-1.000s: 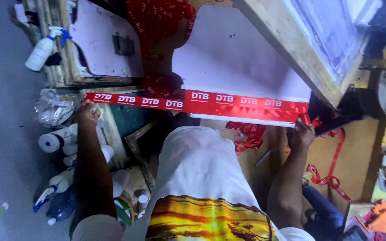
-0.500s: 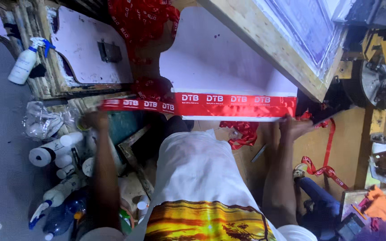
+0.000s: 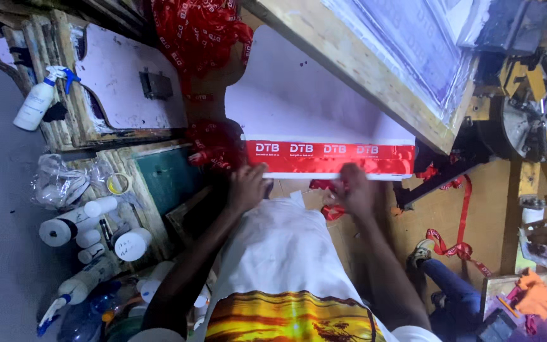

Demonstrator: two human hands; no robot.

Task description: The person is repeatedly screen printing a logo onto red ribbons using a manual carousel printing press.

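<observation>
Your two hands press a red ribbon flat on the white board.

The red ribbon [image 3: 330, 157] lies straight along the near edge of the white board [image 3: 305, 95], in the middle of the frame. Your left hand [image 3: 248, 187] holds down its left end and your right hand [image 3: 354, 190] rests lower right, likely to keep it smooth and lined up. Your right hand is blurred, so I cannot tell its grip. A wooden frame [image 3: 375, 60] hides the board's upper right.

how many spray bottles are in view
2 clearly. One white spray bottle with a blue trigger lies at upper left beside the wooden frames. Another spray bottle lies at lower left among the white rolls. More may be hidden in that clutter.
</observation>
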